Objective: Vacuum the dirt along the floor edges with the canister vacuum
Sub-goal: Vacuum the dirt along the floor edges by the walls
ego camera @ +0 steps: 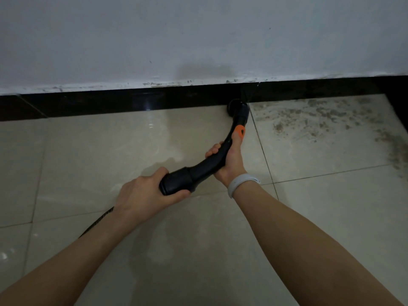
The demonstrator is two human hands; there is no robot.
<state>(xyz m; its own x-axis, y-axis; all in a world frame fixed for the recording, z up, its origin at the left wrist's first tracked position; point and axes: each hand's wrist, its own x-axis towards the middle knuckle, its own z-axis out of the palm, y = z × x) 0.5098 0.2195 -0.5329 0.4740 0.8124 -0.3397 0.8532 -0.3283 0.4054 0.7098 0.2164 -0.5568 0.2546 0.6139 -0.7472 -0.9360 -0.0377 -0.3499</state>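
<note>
Against the black baseboard [132, 102], nozzle [237, 108] beside dirt [320, 115], both hands [143, 195] [227, 160] clamped around the handle [205, 164]

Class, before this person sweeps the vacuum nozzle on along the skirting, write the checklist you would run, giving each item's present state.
1. Left hand grips the hose cuff: ok.
2. Right hand grips the curved handle: ok.
3. Nozzle sits at the black skirting: ok.
4. Dirt patch to the right of the nozzle cleared: not ok.
5. Hose trails free behind: cannot tell.
6. Suction running: cannot tell.
</note>
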